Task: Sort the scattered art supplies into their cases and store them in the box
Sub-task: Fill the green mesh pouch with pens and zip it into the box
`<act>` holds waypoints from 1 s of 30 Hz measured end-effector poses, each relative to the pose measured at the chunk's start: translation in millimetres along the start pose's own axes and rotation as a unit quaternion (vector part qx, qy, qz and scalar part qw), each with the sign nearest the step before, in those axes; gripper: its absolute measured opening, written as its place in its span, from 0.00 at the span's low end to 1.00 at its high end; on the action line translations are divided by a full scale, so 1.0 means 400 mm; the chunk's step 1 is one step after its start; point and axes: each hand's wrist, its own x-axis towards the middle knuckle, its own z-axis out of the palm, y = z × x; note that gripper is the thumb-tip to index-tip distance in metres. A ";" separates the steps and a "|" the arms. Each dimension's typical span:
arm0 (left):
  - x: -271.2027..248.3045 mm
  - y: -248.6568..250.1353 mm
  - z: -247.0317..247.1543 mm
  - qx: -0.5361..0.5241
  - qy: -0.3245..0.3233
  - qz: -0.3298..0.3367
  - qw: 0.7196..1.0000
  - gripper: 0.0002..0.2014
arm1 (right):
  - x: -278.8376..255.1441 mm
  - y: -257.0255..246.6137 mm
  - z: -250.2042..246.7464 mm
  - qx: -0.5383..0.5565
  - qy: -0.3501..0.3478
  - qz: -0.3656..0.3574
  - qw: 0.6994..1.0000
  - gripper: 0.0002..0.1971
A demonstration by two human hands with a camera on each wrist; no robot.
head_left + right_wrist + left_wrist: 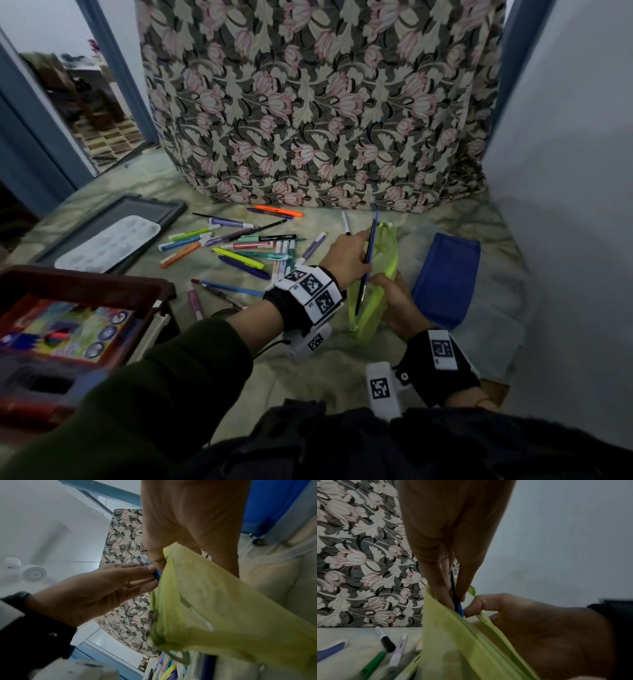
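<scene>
A lime-green mesh pouch (388, 251) stands open on the floor in front of me. My left hand (363, 255) pinches a blue-handled paintbrush (374, 228) and holds it tilted in the pouch's mouth. In the left wrist view the left hand (456, 600) grips the brush (459, 607) just inside the green pouch (462, 642). My right hand (387, 287) holds the pouch's near edge. In the right wrist view the right hand (160, 562) pinches the rim of the pouch (223, 608) beside the brush (157, 573). The brush's lower end is hidden in the mesh.
Several pens, markers and brushes (239, 246) lie scattered left of the pouch. A blue pouch (445, 277) lies to its right. A white palette (109, 243) rests on a dark grey lid (161, 209). A red-brown box (85, 284) sits at near left. Floral cloth (325, 102) hangs behind.
</scene>
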 end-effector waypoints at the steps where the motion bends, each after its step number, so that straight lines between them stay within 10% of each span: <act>1: -0.001 0.002 0.004 0.027 -0.021 -0.001 0.999 0.23 | -0.001 -0.002 0.005 -0.005 0.004 -0.012 1.000 0.19; 7: -0.013 -0.025 0.027 0.045 -0.118 -0.042 0.991 0.12 | -0.012 0.017 0.011 -0.060 0.022 0.025 0.998 0.19; 30: 0.053 -0.092 0.121 0.110 -0.022 -0.042 0.993 0.28 | -0.018 0.037 -0.008 -0.173 0.068 0.032 0.982 0.23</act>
